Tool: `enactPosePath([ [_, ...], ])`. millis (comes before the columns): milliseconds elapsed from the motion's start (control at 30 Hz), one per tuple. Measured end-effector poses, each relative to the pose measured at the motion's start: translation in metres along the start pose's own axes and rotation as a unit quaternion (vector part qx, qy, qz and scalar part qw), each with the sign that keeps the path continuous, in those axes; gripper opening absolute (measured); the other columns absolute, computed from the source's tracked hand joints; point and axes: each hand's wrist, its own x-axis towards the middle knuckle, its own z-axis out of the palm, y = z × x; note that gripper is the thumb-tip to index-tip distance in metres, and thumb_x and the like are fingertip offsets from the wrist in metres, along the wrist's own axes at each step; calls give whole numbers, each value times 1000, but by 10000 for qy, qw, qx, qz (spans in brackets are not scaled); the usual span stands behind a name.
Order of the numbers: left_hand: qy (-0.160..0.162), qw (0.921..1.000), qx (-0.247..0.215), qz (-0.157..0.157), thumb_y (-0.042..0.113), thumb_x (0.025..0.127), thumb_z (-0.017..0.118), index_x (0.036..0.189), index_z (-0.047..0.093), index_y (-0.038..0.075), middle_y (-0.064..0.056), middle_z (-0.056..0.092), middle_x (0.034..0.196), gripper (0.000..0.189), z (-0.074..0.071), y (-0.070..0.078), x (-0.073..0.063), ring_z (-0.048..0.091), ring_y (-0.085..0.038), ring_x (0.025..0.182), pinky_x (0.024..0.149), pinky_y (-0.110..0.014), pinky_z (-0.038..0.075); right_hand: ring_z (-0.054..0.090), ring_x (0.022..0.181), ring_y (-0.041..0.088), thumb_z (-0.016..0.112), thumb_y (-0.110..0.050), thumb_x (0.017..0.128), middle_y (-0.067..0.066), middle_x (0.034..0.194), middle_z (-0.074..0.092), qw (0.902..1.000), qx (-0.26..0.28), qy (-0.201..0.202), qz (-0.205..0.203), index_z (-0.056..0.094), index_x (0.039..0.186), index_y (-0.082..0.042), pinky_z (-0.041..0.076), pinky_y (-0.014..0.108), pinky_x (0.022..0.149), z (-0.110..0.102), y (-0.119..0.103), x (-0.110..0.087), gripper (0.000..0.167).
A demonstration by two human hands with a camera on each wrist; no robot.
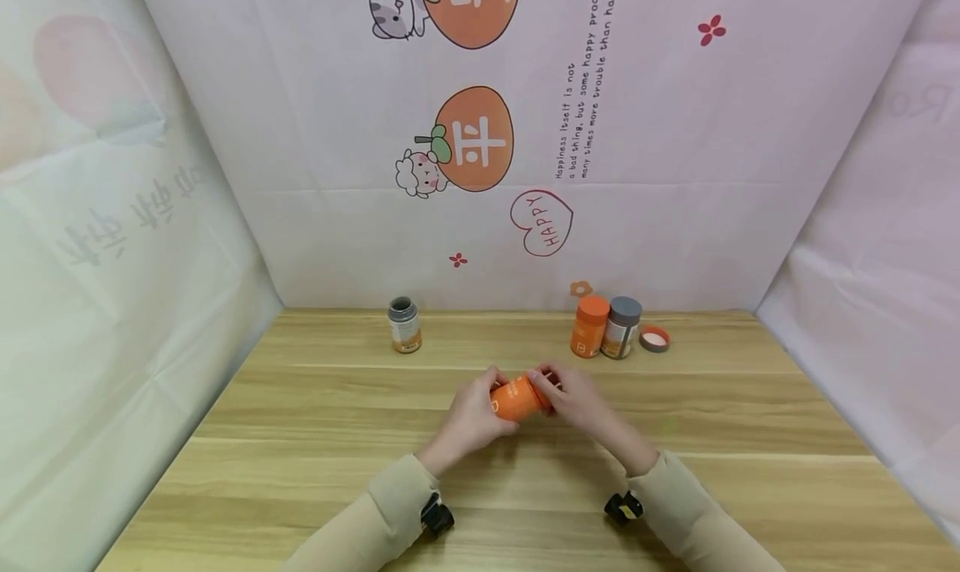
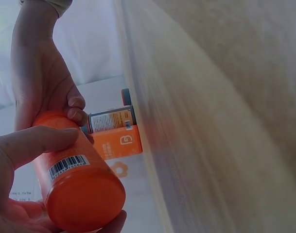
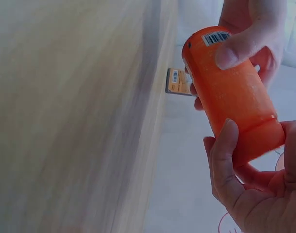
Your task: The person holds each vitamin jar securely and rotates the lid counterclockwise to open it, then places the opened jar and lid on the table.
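Observation:
An orange bottle (image 1: pixel 514 399) is held tilted above the middle of the table, between both hands. My left hand (image 1: pixel 474 412) grips its body, with the thumb laid along the side near the barcode in the left wrist view. Around the orange cap (image 3: pixel 258 141), the fingers and thumb of my right hand (image 1: pixel 576 398) are curled. In the right wrist view the cap sits on the bottle's end. The bottle's round base (image 2: pixel 85 200) faces the camera in the left wrist view.
An uncapped grey-necked bottle (image 1: pixel 406 326) stands at the back left. At the back right, another orange bottle (image 1: pixel 589 328) stands beside a grey-capped bottle (image 1: pixel 622 328). A loose cap (image 1: pixel 655 338) lies to their right. Printed white cloth (image 1: pixel 645 138) hangs behind the wooden table (image 1: pixel 315 439).

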Motion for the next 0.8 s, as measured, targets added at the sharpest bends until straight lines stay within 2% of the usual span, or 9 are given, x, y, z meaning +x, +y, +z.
enactPosePath([
  [300,-80,9999,-88,-36,7,63,84,106,56,11,-6,64,100,52,0,2,-1,58,-15,82,71,-30,50,58,60,13,51,-31,98,7,82,62,9998,159,74,96,61,104,-3,51,27,53,3,0,0,30],
  [433,-58,9999,-92,-14,7,63,85,107,56,10,-7,64,101,52,0,3,-2,58,-16,82,71,-31,50,58,59,13,52,-31,97,7,81,62,9997,123,137,168,61,103,-3,52,28,54,3,0,1,30],
  [567,-69,9999,76,0,11,63,86,109,57,9,-6,65,102,54,1,2,-2,58,-15,83,71,-30,50,58,56,13,53,-30,97,8,79,62,9995,115,213,208,62,101,-2,52,30,53,4,1,1,29],
  [800,-21,9989,464,50,18,63,87,112,63,11,-2,67,101,55,0,3,-2,58,-13,84,72,-29,49,56,54,11,53,-32,96,6,76,61,9994,-57,343,42,62,100,-3,50,27,49,5,0,-1,31],
])
